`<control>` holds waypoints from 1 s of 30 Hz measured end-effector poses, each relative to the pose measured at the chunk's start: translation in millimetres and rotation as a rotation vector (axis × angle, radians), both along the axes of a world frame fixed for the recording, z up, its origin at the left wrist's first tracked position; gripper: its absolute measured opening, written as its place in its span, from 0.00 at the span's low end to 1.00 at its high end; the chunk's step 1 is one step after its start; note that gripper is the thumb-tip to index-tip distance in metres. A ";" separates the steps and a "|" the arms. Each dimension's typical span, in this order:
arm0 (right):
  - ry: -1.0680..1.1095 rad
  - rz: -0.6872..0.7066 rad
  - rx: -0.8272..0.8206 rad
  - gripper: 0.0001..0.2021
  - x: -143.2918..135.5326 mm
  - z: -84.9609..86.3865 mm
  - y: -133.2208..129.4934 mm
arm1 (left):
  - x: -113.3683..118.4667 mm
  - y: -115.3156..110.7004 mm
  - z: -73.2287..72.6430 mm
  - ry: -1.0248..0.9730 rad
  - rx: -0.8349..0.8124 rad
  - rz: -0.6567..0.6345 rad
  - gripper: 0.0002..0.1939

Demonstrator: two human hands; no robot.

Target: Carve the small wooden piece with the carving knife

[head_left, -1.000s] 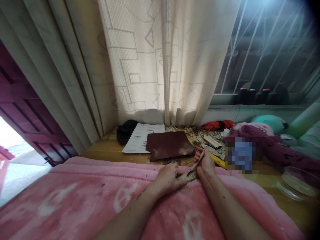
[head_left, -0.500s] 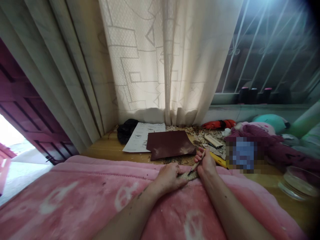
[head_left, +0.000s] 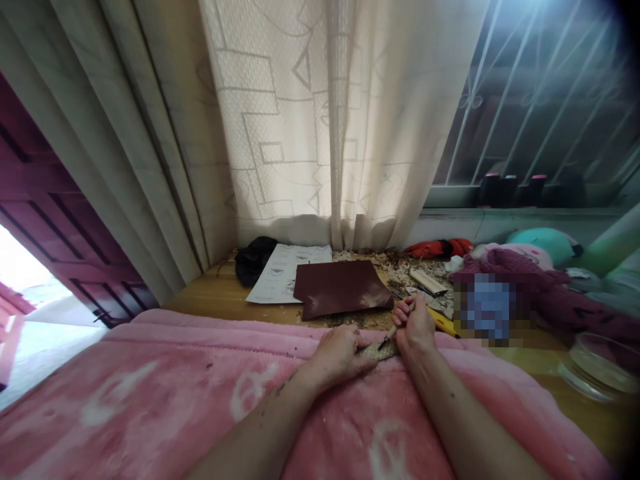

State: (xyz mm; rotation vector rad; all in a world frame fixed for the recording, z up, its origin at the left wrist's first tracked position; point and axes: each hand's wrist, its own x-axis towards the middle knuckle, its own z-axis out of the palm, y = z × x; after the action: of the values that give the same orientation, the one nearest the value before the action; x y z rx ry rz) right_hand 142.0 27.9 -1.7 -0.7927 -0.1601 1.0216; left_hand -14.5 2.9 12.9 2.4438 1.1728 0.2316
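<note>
My left hand [head_left: 341, 353] is closed on the left end of a pale, textured carved piece [head_left: 381, 351], low over the pink blanket [head_left: 200, 380]. My right hand [head_left: 416, 327] grips a thin carving tool [head_left: 390, 335] with a light wooden handle and a dark tip. The tip points down and left and meets the top of the carved piece. Beyond my hands, a dark brown sheet [head_left: 343, 288] lies partly over a white printed paper [head_left: 280, 273] on the wooden table.
Wood shavings [head_left: 395, 267] litter the table's back. Right of them are a pale wooden block [head_left: 427, 282], a yellow tool [head_left: 445, 323], a red item [head_left: 440, 249], plush toys and a clear round container [head_left: 595, 367]. A black bundle [head_left: 254, 261] sits at the left.
My right hand has shifted slightly and turned, and the tool's handle now shows less above the fingers. My left hand and the carved piece have hardly moved.
</note>
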 end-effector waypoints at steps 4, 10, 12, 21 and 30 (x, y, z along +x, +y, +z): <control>-0.007 0.000 0.029 0.17 -2.0 2.1 -1.4 | -0.6 -0.2 0.3 -0.020 -0.012 -0.007 0.13; -0.015 0.030 0.040 0.18 -4.2 5.3 -3.8 | -1.7 0.2 -0.9 -0.013 -0.086 0.048 0.15; -0.025 0.034 0.042 0.18 -4.9 6.4 -4.1 | -1.8 0.4 -1.3 -0.015 -0.110 0.063 0.18; 0.003 0.038 0.058 0.16 -6.6 8.5 -5.1 | -1.8 -0.3 -0.7 -0.014 -0.111 0.076 0.20; -0.104 -0.010 0.045 0.19 -12.1 9.1 -3.3 | -3.1 4.7 -10.7 -0.018 -0.085 0.030 0.19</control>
State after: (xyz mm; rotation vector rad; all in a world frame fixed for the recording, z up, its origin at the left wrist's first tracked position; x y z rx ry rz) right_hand 129.9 24.5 7.5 -0.8053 -0.2675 0.9647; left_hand -17.6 7.6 2.1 2.3475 1.1878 0.2076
